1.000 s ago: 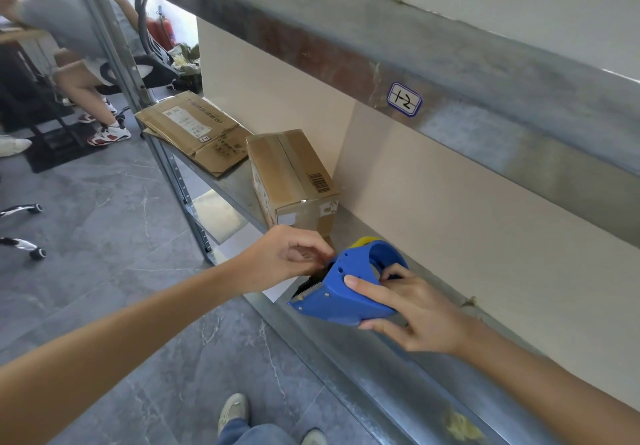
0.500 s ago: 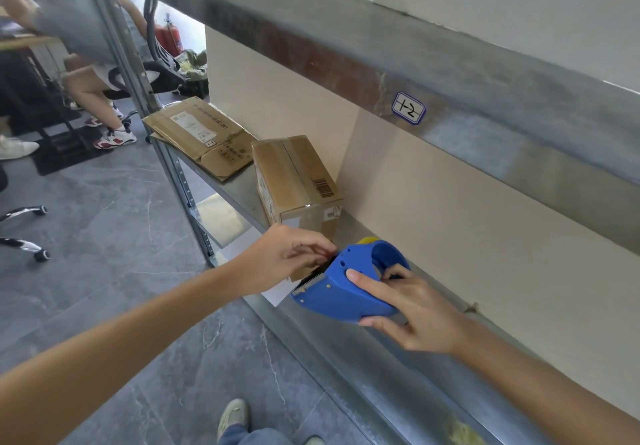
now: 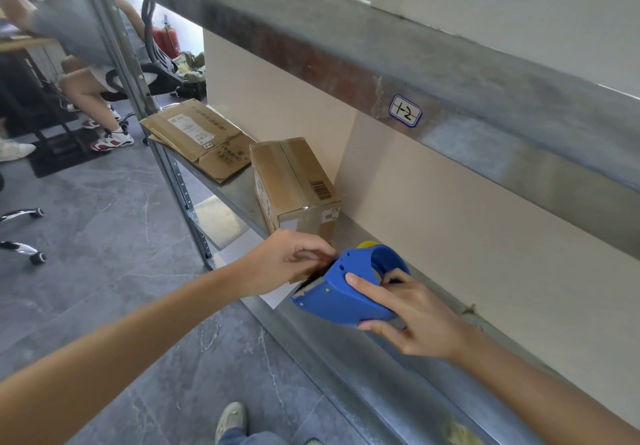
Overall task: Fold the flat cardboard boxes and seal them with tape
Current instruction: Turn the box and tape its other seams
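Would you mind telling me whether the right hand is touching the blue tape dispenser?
Touching: the head view shows the right hand gripping the blue tape dispenser.

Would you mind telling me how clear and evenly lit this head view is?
Head view: soft, even light, no harsh shadows; dull sheen on the metal shelf; wide-angle bending of straight edges; dispenser and both hands sharp; the seated person at top left is blurred.

Left hand (image 3: 291, 259) fingers now pinch in tighter at the blue tape dispenser (image 3: 346, 287) by its serrated blade.
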### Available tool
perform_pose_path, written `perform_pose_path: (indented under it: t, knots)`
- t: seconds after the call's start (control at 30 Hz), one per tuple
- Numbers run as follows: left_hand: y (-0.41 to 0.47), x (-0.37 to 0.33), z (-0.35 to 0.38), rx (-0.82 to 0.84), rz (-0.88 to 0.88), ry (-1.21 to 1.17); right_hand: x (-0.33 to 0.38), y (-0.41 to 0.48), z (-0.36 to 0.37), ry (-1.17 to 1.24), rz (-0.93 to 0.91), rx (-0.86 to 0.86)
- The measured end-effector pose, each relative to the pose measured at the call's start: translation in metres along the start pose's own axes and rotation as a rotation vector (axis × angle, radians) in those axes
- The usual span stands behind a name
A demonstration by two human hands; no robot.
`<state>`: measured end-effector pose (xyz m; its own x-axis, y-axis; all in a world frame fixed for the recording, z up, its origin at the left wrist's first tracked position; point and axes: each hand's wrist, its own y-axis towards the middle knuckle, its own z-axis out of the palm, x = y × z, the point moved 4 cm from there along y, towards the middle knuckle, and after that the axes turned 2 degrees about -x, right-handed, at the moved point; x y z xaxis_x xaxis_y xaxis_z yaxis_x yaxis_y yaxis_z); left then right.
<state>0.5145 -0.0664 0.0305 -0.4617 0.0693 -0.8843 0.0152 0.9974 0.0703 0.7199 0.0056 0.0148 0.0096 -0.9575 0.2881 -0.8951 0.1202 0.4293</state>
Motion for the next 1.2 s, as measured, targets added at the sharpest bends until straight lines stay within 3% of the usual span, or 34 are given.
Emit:
perform_pose_path:
  t: [0.43,0.83,1.0,1.2]
  knots:
    - [0.007,0.004,-0.003,0.171,-0.073,-0.122,-0.002,0.000,-0.002,0.051,-0.005,-0.041]
    - [0.012,-0.011,0.001,-0.094,0.056,-0.151,0.009,0.008,-0.008,0.274,0.089,-0.169]
    - [0.011,-0.019,0.001,-0.089,0.129,-0.136,0.011,0.009,-0.014,0.299,0.127,-0.191]
    - [0.017,-0.006,0.003,-0.109,0.099,-0.184,0.008,0.007,-0.013,0.339,0.187,-0.177]
